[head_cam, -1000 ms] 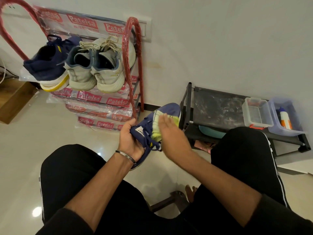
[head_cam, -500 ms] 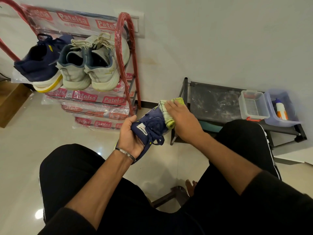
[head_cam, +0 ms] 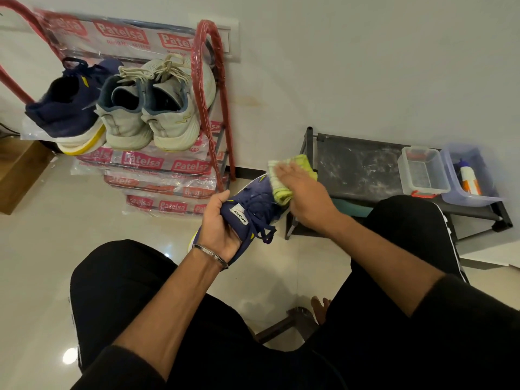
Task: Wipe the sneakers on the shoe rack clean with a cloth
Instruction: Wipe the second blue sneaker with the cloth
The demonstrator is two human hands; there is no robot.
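My left hand [head_cam: 218, 226] grips a navy sneaker [head_cam: 253, 202] by its heel end, above my knees; a white "SPORT" tongue label shows. With straight fingers, my right hand [head_cam: 305, 197] presses a yellow-green cloth [head_cam: 284, 178] flat against the sneaker's toe. On the top shelf of the red shoe rack [head_cam: 209, 88] at the back left sit the matching navy sneaker with a yellow sole [head_cam: 70, 108] and a pair of off-white sneakers [head_cam: 152, 108].
A low black rack [head_cam: 357, 164] stands to the right by the wall, holding a clear plastic box [head_cam: 425, 173] and a lilac bin with a bottle [head_cam: 470, 178]. A cardboard box [head_cam: 17, 173] sits far left. Glossy tile floor lies between.
My right hand has slid the cloth forward along the sneaker from the laces to the toe. The left hand keeps its grip on the heel.
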